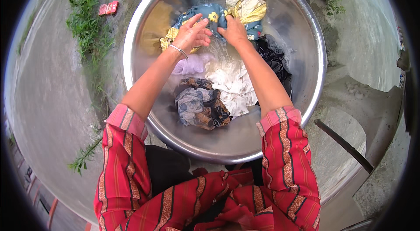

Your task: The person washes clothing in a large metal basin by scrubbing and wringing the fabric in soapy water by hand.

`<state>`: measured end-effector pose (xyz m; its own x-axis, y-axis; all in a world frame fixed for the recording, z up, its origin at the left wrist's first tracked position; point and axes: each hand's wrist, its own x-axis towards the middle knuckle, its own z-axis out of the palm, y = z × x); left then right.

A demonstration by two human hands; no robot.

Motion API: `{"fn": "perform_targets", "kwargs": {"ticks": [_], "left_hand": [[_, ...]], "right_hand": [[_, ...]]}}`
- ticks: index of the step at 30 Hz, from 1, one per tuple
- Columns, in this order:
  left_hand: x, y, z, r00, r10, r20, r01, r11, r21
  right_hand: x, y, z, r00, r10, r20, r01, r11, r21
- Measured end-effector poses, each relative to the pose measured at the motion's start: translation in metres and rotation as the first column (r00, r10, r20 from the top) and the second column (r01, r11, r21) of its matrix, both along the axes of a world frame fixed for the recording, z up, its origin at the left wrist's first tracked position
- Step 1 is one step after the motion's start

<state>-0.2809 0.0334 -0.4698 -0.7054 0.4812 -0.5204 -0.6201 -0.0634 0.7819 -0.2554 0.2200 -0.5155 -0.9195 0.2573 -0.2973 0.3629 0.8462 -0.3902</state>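
Observation:
In a wide stainless steel basin point(144, 11), wet clothes lie in a little water. My left hand point(193, 35), a silver bangle at its wrist, hovers over the near left side of a blue floral cloth point(203, 10) with its fingers apart and nothing in them. My right hand point(234, 29) touches the blue cloth, thumb and fingers bent against it; whether they pinch it is hidden. Beyond that hand is a yellow and cream checked cloth point(251, 6). Nearer me are a lilac cloth point(192, 64), a white garment point(234, 90), a dark patterned cloth point(200, 103) and a shiny black cloth point(274, 60).
Concrete ground surrounds the basin. Green weeds point(83, 11) grow along a crack at left, beside a red and white packet point(108, 8). To the right, a dark strip point(344, 145) lies at an angle near a concrete ledge point(380, 181).

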Motion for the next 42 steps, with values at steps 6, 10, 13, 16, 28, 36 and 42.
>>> {"fn": "perform_targets", "kwargs": {"ticks": [6, 10, 13, 16, 28, 36, 42], "left_hand": [[-0.016, -0.037, -0.056, 0.960, 0.092, 0.263, -0.071, 0.993, -0.091], [-0.003, -0.019, -0.039, 0.958, 0.080, 0.276, -0.013, 0.972, -0.235], [-0.016, -0.022, -0.053, 0.843, -0.113, 0.527, 0.183, 0.980, -0.082], [-0.013, -0.034, -0.038, 0.831, -0.064, 0.553, 0.034, 0.997, 0.064], [0.006, -0.015, -0.064, 0.880, -0.008, 0.475, -0.159, 0.938, 0.309], [0.008, -0.018, -0.079, 0.830, 0.192, 0.523, -0.283, 0.954, 0.098], [0.010, -0.010, -0.073, 0.811, 0.216, 0.544, -0.326, 0.938, 0.114]], "right_hand": [[-0.022, 0.024, 0.014, 0.995, -0.103, 0.018, 0.102, 0.930, -0.353], [-0.004, 0.057, -0.009, 0.973, -0.210, -0.095, 0.202, 0.975, -0.090], [0.011, -0.018, -0.013, 0.989, -0.122, -0.084, 0.095, 0.958, -0.271], [0.039, -0.099, 0.073, 0.963, 0.048, -0.266, -0.101, 0.977, -0.189], [-0.006, -0.017, 0.029, 0.946, 0.080, -0.316, -0.036, 0.989, 0.144], [0.140, 0.047, 0.067, 0.939, 0.245, 0.240, -0.279, 0.953, 0.120], [0.222, -0.001, 0.051, 0.862, 0.400, 0.312, -0.458, 0.878, 0.138]]}}
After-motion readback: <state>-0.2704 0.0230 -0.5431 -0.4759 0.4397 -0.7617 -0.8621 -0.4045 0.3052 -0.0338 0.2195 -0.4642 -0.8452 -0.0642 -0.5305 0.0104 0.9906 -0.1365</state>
